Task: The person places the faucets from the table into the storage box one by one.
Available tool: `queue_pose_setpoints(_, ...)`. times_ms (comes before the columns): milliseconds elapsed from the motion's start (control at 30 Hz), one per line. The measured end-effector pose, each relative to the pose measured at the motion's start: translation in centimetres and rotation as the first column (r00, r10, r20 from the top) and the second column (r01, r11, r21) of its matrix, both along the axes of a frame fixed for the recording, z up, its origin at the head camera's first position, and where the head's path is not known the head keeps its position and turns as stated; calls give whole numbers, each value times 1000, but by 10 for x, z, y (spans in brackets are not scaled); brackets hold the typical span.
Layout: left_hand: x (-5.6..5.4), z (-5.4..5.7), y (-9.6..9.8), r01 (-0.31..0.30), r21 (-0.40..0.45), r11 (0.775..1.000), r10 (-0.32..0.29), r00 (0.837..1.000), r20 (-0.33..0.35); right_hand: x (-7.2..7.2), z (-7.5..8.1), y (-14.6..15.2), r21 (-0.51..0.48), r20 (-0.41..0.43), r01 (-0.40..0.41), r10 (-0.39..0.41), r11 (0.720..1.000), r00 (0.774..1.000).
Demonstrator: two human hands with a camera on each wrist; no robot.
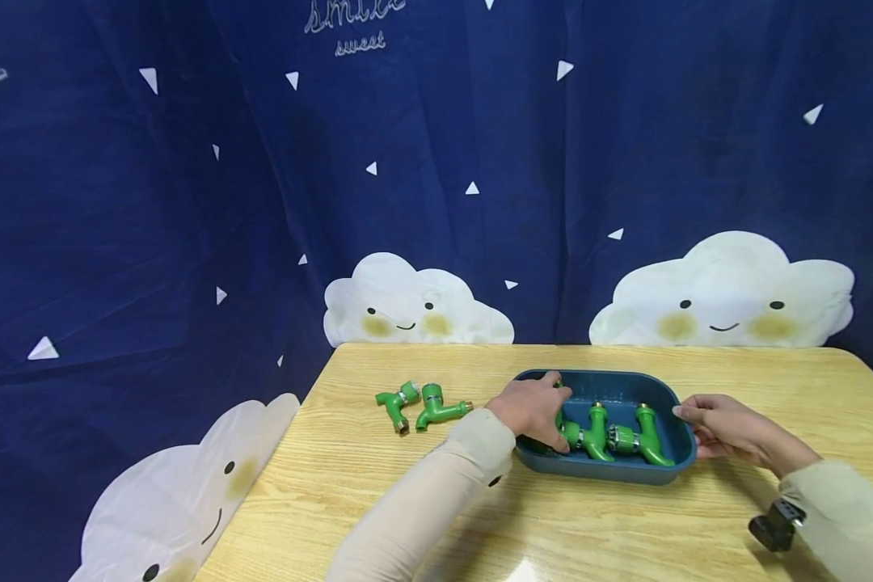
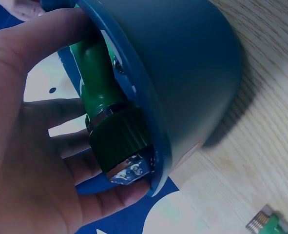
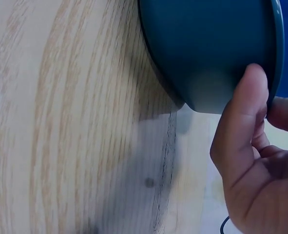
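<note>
My left hand point(image 1: 533, 411) reaches into the left end of a dark blue plastic bin point(image 1: 604, 470). Its thumb and fingers curl around a green tap point(image 2: 102, 73), whose ribbed collar and shiny end lie close to the rim in the left wrist view. Most of that tap is hidden from the head view. Further right in the bin lie two more green taps, one near the middle point(image 1: 595, 432) and one at the right point(image 1: 649, 440). My right hand point(image 1: 735, 432) pinches the bin's right rim between thumb and fingers.
On the wooden table point(image 1: 378, 501), left of the bin, lie two loose green taps, one further left point(image 1: 393, 402) and one nearer the bin point(image 1: 436, 411). A dark blue curtain point(image 1: 436, 218) with cloud pictures hangs behind the table.
</note>
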State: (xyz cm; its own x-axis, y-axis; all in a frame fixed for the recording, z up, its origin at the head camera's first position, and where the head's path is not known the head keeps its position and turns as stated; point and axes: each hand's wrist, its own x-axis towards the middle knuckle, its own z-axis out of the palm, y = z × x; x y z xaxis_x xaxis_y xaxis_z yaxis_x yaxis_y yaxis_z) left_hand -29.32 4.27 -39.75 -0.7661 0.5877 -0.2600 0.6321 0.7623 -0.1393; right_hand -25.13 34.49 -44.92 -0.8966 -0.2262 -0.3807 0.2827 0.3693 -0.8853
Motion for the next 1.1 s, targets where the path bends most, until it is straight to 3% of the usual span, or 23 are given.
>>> queue_pose_setpoints(867,-2,-9,7,9,-73,997,-8,1000,5,0,-1,0,4,-6,-10,10,1000,1000)
queue_pose_setpoints(1100,0,-12,10,-27,-97,995,30,999,28,0,-1,0,3,0,-5,5,1000,1000)
